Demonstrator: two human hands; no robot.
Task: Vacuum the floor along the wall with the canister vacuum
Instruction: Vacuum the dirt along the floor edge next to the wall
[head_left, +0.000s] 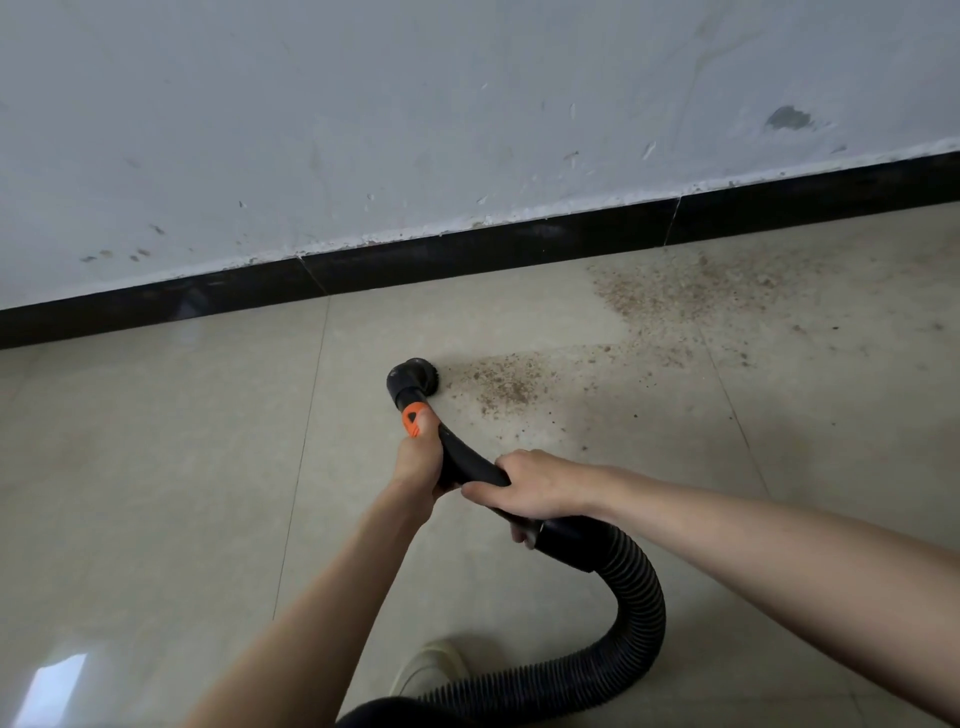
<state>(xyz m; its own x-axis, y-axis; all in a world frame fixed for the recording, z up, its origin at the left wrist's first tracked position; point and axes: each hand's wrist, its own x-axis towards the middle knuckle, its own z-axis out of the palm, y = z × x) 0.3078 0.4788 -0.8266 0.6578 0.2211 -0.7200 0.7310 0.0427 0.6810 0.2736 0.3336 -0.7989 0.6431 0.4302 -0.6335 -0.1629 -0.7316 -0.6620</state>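
Observation:
A black vacuum wand (467, 457) with an orange collar (414, 418) ends in a round brush nozzle (413, 375) that rests on the beige tiled floor (156, 441). My left hand (418, 460) grips the wand just behind the collar, thumb on the orange part. My right hand (530, 488) grips the wand's curved rear part where the ribbed black hose (631, 618) joins. Brown crumbs (501, 382) lie just right of the nozzle. A larger patch of crumbs (685, 291) lies near the black baseboard (467, 257).
A scuffed white wall (415, 130) rises above the baseboard. The hose loops down to the frame's bottom edge, where a dark rounded shape (384, 714) shows. A light shoe (431, 670) stands beside the hose.

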